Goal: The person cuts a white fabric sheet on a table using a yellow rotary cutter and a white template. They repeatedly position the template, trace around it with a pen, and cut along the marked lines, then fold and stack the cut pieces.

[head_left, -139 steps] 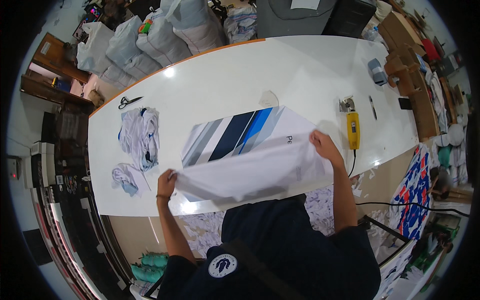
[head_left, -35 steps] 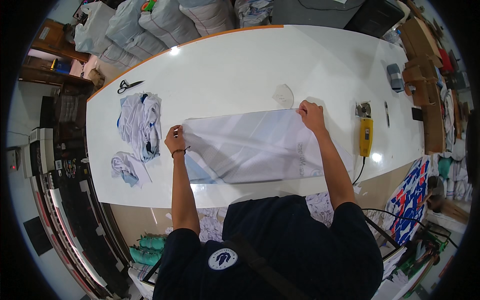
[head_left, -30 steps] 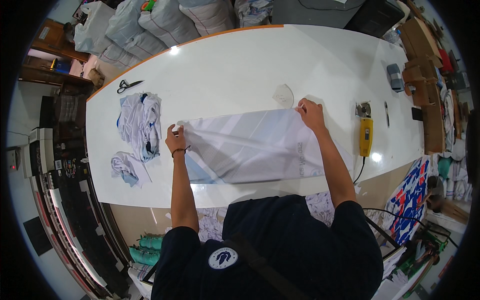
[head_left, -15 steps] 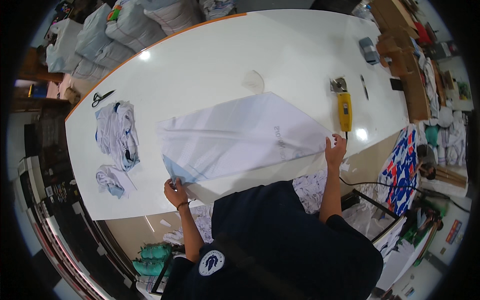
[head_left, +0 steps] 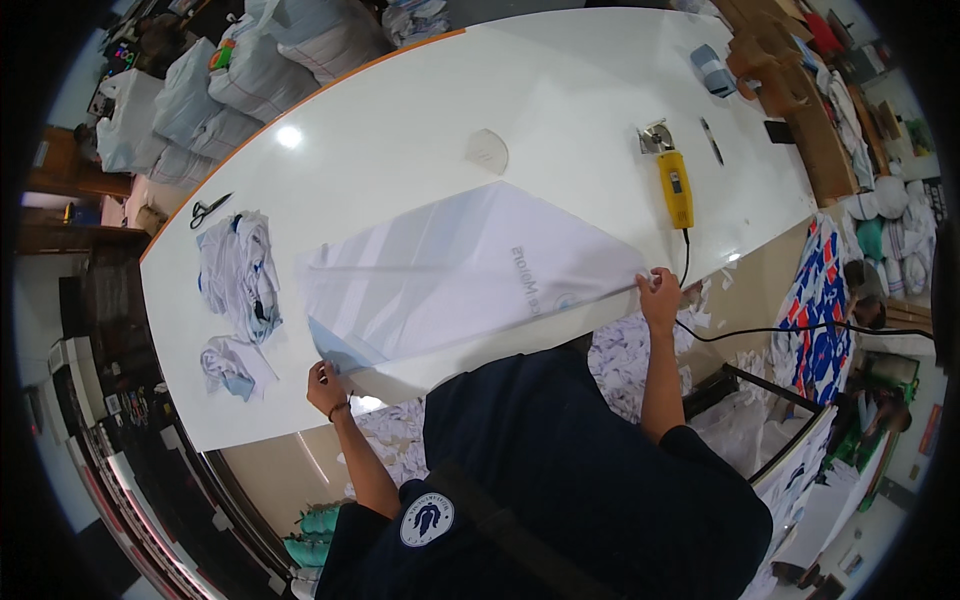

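Observation:
A white fabric panel point(head_left: 450, 270) lies on the table, pale stripes and reversed lettering showing through. My left hand point(head_left: 327, 388) grips its near left corner, fingers curled; my right hand point(head_left: 657, 298) pinches the near right corner. Left of it are a crumpled pile of white and blue fabric point(head_left: 235, 275), a smaller bundle point(head_left: 228, 365) and black scissors point(head_left: 207, 210). A translucent curved template point(head_left: 487, 150) lies beyond the panel. Up and right are a yellow electric cutter point(head_left: 674, 188) with its cord and a dark pen point(head_left: 712, 140).
The white table point(head_left: 380, 150) has stuffed sacks point(head_left: 235, 95) behind it. At the right are cardboard point(head_left: 820, 160), a grey bundle point(head_left: 712, 70), a dark flat object point(head_left: 780, 132) and patterned fabric point(head_left: 810, 310). Fabric scraps point(head_left: 630, 360) and a black cord cover floor below.
The panel has gone from striped side showing to pale back up. Both my hands have moved from its far edge down to the near corners. The view has turned slightly.

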{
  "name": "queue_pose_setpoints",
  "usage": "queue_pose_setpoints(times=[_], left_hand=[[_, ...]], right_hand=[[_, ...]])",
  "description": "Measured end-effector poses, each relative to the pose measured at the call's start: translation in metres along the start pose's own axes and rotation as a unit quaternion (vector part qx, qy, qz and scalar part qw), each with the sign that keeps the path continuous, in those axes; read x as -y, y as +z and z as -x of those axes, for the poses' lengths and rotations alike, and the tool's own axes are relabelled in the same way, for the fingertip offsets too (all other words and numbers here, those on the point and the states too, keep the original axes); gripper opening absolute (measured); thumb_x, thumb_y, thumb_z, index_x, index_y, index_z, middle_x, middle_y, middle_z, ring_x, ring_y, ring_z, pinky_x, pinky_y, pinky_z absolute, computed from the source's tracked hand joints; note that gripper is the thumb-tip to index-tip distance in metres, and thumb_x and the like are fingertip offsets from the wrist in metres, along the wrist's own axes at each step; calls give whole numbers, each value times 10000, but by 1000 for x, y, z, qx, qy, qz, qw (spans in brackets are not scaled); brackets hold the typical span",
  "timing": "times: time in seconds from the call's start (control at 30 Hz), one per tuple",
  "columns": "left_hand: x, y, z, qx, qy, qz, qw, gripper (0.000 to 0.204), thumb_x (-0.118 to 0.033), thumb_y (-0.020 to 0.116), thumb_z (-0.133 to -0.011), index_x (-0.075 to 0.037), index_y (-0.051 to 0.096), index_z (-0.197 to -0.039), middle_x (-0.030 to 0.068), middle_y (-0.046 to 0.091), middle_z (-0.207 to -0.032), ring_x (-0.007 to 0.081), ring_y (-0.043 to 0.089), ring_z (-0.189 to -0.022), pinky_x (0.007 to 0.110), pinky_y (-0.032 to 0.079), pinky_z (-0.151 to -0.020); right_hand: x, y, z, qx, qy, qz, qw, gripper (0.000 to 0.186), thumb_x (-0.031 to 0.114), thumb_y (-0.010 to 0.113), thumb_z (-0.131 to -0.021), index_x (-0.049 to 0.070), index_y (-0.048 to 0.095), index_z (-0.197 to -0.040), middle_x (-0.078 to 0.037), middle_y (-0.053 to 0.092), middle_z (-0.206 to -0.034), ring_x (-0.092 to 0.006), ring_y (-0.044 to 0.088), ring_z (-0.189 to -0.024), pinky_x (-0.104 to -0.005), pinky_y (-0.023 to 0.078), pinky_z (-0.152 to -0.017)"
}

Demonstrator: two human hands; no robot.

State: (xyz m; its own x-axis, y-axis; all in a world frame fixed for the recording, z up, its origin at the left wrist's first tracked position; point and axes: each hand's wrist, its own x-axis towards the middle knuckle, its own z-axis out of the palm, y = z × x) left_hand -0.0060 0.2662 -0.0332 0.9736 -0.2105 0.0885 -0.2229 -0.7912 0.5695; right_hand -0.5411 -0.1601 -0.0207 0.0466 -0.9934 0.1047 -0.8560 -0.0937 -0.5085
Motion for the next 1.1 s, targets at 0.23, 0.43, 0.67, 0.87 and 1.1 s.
queue_pose_setpoints(times=[0.23,0.43,0.67,0.87,1.1], left_hand=[[0,-9,0,-29,4,-20,999,176,-224,752,-884,-51,767,-910,104,752,-804,214,701,-659,337,552,-637],[2,-20,3,-79,-4,-1,997,152,-195,767,-872,-43,762,-886,83,741,-780,182,677,-653,317,539,-616],[9,-28,5,-112,-20,72,991,133,-174,778,-852,-46,773,-888,82,736,-773,171,663,-651,309,537,-622],[34,-36,8,32,-69,-6,997,201,-224,792,-829,-41,778,-910,121,752,-794,196,732,-737,320,572,-701],[22,-31,18,59,-89,29,994,278,-267,824,-827,-7,770,-908,104,750,-786,181,722,-721,319,572,-713]], right_hand=[[-10,10,0,2,-14,11,1000,304,265,792,-850,1,644,-827,-96,610,-718,-214,583,-654,-362,495,-654],[-18,10,-7,12,20,-8,1000,274,259,781,-847,11,665,-838,-109,656,-715,-231,616,-659,-368,491,-655],[-17,6,-12,14,61,-34,997,258,252,800,-829,14,702,-859,-91,689,-725,-189,639,-668,-337,500,-647],[-24,5,-16,43,61,-32,997,272,286,811,-802,35,727,-866,-110,718,-795,-241,677,-744,-379,519,-717],[-22,0,-18,54,71,-14,996,284,302,814,-807,38,728,-870,-89,710,-764,-196,660,-717,-346,512,-695]])
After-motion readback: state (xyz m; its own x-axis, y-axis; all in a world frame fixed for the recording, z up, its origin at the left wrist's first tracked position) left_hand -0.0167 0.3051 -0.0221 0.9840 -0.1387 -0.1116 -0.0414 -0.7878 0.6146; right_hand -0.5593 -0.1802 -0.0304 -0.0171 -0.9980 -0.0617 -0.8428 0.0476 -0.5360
